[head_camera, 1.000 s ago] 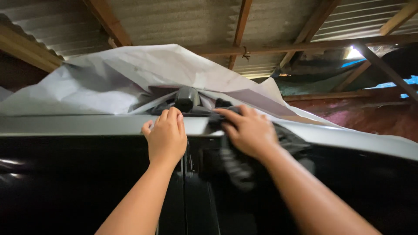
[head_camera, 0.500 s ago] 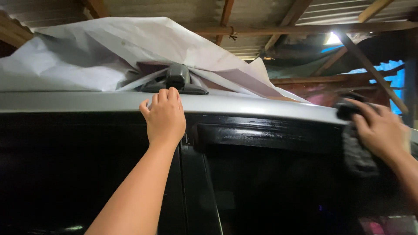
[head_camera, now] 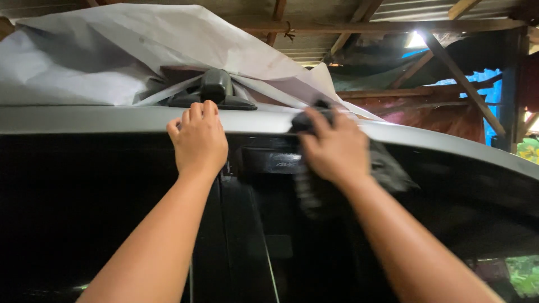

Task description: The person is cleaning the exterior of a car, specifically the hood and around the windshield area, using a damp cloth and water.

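Head view: left hand (head_camera: 197, 140) flat on silver car roof (head_camera: 84, 119), right hand (head_camera: 336, 150) gripping dark cloth (head_camera: 387, 168) w/ tin-roofed shed overhead

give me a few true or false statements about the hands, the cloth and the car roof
1. The left hand rests on the silver roof edge. True.
2. The right hand holds a white cloth. False: the cloth is dark.
3. Grey sheet is bunched on the roof around a black roof-rack mount. True.
4. Both hands grip the cloth. False: only the right does.
5. The left hand is on the window glass. False: it lies on the roof edge.
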